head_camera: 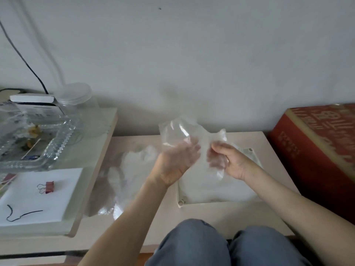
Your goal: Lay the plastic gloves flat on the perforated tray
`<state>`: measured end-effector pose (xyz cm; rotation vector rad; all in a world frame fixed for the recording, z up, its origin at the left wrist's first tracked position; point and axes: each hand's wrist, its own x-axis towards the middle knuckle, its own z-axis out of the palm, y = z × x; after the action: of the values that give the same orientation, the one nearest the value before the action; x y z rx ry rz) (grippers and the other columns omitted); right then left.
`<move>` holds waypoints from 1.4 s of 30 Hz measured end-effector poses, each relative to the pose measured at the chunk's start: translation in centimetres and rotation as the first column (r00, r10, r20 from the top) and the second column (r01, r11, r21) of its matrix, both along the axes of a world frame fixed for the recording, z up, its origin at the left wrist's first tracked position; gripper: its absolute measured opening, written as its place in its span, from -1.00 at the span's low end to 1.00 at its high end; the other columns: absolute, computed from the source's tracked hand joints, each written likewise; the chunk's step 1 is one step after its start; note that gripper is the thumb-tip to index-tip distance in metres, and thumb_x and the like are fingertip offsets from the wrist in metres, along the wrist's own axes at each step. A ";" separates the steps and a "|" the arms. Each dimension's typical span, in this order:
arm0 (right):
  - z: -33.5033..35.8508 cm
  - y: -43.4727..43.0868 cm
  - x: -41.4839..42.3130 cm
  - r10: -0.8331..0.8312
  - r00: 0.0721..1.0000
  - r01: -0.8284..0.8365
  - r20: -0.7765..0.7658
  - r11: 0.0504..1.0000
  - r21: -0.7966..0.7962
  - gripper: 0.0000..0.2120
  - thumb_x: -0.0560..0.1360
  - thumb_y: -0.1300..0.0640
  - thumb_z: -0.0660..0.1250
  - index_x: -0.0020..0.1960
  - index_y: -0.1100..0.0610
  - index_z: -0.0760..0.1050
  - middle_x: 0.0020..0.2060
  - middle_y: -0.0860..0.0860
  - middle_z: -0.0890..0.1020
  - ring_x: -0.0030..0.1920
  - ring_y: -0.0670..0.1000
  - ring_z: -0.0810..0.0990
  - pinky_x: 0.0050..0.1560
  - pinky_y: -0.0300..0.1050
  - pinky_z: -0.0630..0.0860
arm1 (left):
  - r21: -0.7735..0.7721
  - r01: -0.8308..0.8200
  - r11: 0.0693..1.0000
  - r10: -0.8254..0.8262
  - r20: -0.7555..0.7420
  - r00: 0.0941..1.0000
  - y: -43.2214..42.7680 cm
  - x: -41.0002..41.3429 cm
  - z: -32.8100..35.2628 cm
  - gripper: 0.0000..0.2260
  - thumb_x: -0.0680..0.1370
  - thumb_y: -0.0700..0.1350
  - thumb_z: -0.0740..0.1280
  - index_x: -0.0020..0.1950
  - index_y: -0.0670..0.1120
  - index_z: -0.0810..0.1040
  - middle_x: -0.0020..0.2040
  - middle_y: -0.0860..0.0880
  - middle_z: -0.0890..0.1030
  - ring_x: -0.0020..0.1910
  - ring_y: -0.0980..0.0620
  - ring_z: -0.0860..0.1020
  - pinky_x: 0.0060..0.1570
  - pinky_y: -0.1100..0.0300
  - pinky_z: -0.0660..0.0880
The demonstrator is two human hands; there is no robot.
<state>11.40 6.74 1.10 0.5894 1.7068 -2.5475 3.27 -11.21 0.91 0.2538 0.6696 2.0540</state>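
A clear plastic glove [178, 131] is held up above the low table, and both hands grip it. My left hand [178, 160] holds its left part with curled fingers; my right hand [228, 160] pinches its right part. Beneath them lies the pale perforated tray [181, 201], mostly covered by flat clear plastic [213, 187]. A loose heap of more plastic gloves [123, 173] sits on the table to the left of the tray.
A red carton [315, 148] stands at the right. At the left is a raised shelf with a glass dish [57, 143], a clear jar [76, 100], a white board [63, 189] bearing a binder clip [48, 187] and a black cord [19, 215]. My knees [221, 244] are at the table's front edge.
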 end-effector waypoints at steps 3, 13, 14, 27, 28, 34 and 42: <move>-1.0 2.2 1.5 0.013 0.997 -0.037 0.079 0.950 0.310 -0.88 0.56 0.24 0.27 -0.16 0.19 0.44 -0.38 0.09 0.57 -0.46 0.04 0.55 -0.55 -0.22 0.38 | -0.149 -0.066 0.987 0.089 0.154 0.984 -0.2 -0.7 -2.0 -0.65 0.49 -0.02 0.21 0.02 -0.23 0.66 0.05 -0.21 0.64 0.00 -0.18 0.63 0.08 -0.03 0.54; -7.0 5.2 4.1 -0.153 0.961 -0.037 0.232 0.756 0.653 -0.88 0.55 0.14 0.31 -0.08 0.18 0.42 -0.38 0.03 0.51 -0.56 0.01 0.41 -0.56 -0.18 0.33 | -0.776 -0.413 0.477 -0.151 -0.535 0.831 4.4 0.9 -7.3 -0.87 0.58 -0.24 0.28 -0.17 -0.11 0.47 -0.30 -0.05 0.57 -0.41 0.06 0.49 -0.38 0.26 0.42; -7.1 5.3 4.1 -0.153 0.958 -0.045 0.241 0.755 0.655 -0.87 0.53 0.12 0.32 -0.07 0.18 0.43 -0.38 0.02 0.51 -0.53 0.02 0.42 -0.53 -0.15 0.34 | -0.784 -0.434 0.444 -0.174 -0.551 0.817 4.4 0.8 -7.3 -0.89 0.58 -0.25 0.26 -0.15 -0.13 0.47 -0.31 -0.05 0.56 -0.42 0.06 0.49 -0.39 0.27 0.43; -6.9 7.0 4.4 0.052 0.970 -0.123 0.238 0.949 0.291 -0.72 0.52 0.22 0.34 0.22 0.06 0.49 -0.19 -0.01 0.55 -0.18 -0.11 0.57 -0.04 -0.25 0.45 | -0.671 -0.621 0.405 -0.474 -0.735 0.486 4.7 -0.6 -7.9 -0.87 0.59 -0.23 0.25 0.03 -0.16 0.60 -0.13 -0.03 0.60 -0.16 0.00 0.52 -0.30 0.35 0.31; -6.5 7.0 4.2 0.071 0.971 -0.130 0.227 0.958 0.257 -0.72 0.53 0.19 0.31 0.23 0.05 0.48 -0.11 0.00 0.59 -0.10 -0.09 0.58 -0.02 -0.27 0.44 | -0.660 -0.610 0.438 -0.459 -0.748 0.480 4.8 -0.6 -7.9 -0.86 0.59 -0.25 0.26 0.05 -0.17 0.61 -0.09 -0.03 0.61 -0.14 0.02 0.53 -0.27 0.43 0.31; -6.5 7.3 3.1 -0.054 0.982 0.001 0.182 0.961 0.278 -0.72 0.55 0.23 0.30 0.25 0.17 0.47 0.02 0.02 0.62 0.02 0.01 0.61 -0.03 -0.20 0.51 | -0.641 -0.581 0.501 -0.426 -0.767 0.480 5.1 -0.3 -7.5 -0.85 0.59 -0.27 0.24 0.09 -0.19 0.58 -0.11 -0.02 0.56 -0.15 0.03 0.51 -0.26 0.50 0.32; -6.8 7.6 1.5 -0.202 0.968 0.074 0.148 0.795 0.603 -0.92 0.50 0.34 0.27 -0.02 0.25 0.50 -0.51 -0.01 0.49 -0.22 0.00 0.60 -0.21 -0.19 0.51 | -0.678 -0.639 0.364 -0.519 -0.717 0.464 5.4 -0.3 -8.3 -0.81 0.63 -0.19 0.19 0.21 -0.21 0.45 -0.09 -0.11 0.55 -0.11 -0.08 0.47 -0.20 0.19 0.27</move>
<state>12.88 14.33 -5.70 0.9910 2.4546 -1.8837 2.94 -5.80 -7.34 0.6334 2.5166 1.0033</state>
